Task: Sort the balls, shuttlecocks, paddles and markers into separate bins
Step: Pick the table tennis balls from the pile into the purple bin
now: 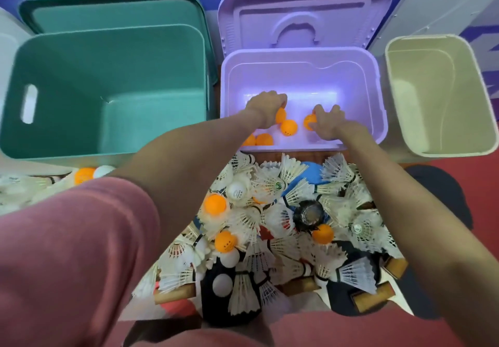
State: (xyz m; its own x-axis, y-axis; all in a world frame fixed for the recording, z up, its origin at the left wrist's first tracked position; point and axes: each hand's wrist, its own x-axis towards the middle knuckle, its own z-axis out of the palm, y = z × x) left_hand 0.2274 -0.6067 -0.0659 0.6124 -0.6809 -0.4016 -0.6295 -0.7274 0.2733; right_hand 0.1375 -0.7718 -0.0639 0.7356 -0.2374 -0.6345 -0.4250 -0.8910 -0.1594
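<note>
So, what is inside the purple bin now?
The purple bin holds orange balls: three loose, plus one in each hand, left hand and right hand. The arms cover part of its floor.

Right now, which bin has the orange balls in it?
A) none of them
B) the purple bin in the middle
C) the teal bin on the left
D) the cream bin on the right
B: loose orange balls lie on the floor of the purple bin, where the left hand and right hand each hold one more.
</note>
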